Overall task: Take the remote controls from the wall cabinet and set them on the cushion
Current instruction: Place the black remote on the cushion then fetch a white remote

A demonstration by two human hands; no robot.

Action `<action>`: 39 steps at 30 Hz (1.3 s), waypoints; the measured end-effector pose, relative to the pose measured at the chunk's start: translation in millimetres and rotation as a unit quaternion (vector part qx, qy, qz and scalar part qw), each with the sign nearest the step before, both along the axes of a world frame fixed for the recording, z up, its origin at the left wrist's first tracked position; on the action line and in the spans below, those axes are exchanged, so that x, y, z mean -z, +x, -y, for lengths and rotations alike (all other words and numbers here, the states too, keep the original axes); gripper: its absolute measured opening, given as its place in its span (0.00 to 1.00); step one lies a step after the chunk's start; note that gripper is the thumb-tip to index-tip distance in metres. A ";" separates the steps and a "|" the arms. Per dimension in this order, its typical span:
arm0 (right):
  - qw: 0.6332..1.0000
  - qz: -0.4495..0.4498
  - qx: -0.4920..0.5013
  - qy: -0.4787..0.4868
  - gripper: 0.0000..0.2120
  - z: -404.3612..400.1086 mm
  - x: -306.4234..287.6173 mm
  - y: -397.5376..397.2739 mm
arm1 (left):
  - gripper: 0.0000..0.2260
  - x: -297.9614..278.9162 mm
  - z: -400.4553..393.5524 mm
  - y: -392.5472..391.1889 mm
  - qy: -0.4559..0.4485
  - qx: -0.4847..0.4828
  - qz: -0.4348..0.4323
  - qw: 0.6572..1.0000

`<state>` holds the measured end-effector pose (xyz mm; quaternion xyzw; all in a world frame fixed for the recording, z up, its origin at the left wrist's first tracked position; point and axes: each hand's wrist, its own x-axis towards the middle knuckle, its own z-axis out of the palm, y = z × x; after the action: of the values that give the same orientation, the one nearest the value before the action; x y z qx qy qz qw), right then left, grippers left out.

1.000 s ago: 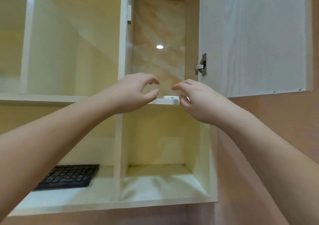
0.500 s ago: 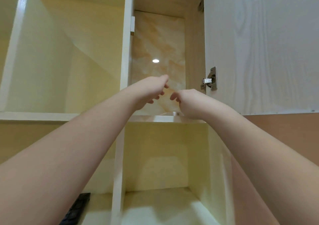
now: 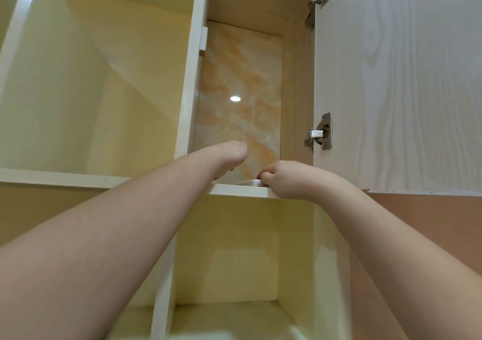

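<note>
**White remote showing at the shelf edge of the open wall cabinet**

You are looking up into the wall cabinet [image 3: 193, 83], whose pale wood-grain door is standing swung open to the right. One remote control [image 3: 249, 182] is lying flat on the shelf of the narrow marble-backed compartment, close to the front edge. Only a thin white sliver of it is showing; your right hand [image 3: 289, 180] is covering its right end, fingers curled onto it. Its buttons and full shape are staying hidden from this low angle.
</note>
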<state>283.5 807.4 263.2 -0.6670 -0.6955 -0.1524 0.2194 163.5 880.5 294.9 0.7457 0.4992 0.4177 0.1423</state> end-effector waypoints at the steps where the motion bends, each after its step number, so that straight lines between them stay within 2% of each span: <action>1: 1.000 0.001 -0.009 0.003 0.18 0.0 0.1 1.3 | 0.26 -0.2 -1.5 0.4 -0.005 -0.001 0.002 1.000; 7: 0.999 -0.010 -0.046 0.026 0.18 9.2 5.5 4.6 | 0.26 3.1 -6.6 -3.7 -0.018 -0.032 -0.051 0.998; 11: 0.996 -0.029 -0.065 0.049 0.16 13.5 7.2 3.9 | 0.24 6.1 -4.9 -4.8 -0.040 -0.022 -0.055 0.997; 17: 0.994 -0.052 -0.067 0.069 0.16 9.6 6.1 0.3 | 0.23 5.0 -5.4 -2.8 -0.053 -0.010 -0.040 0.998; 25: 0.988 -0.110 -0.053 0.090 0.19 5.1 3.7 -5.3 | 0.21 7.7 12.1 -3.2 -0.090 -0.016 -0.085 0.992; 30: 0.985 -0.130 -0.054 0.100 0.14 8.9 5.9 -1.8 | 0.22 9.1 9.8 -5.3 -0.074 -0.014 -0.027 0.997; 35: 0.989 -0.123 -0.046 0.063 0.24 18.7 10.5 3.9 | 0.21 10.1 11.2 -1.6 -0.037 -0.009 0.058 0.998; 39: 0.991 -0.118 -0.032 0.059 0.25 26.6 12.9 4.7 | 0.23 10.7 16.3 -2.7 -0.059 -0.001 0.107 0.993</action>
<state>288.1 780.7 250.3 -0.6439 -0.6753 -0.1063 0.3436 160.8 864.3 284.2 0.6863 0.5056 0.4655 0.2379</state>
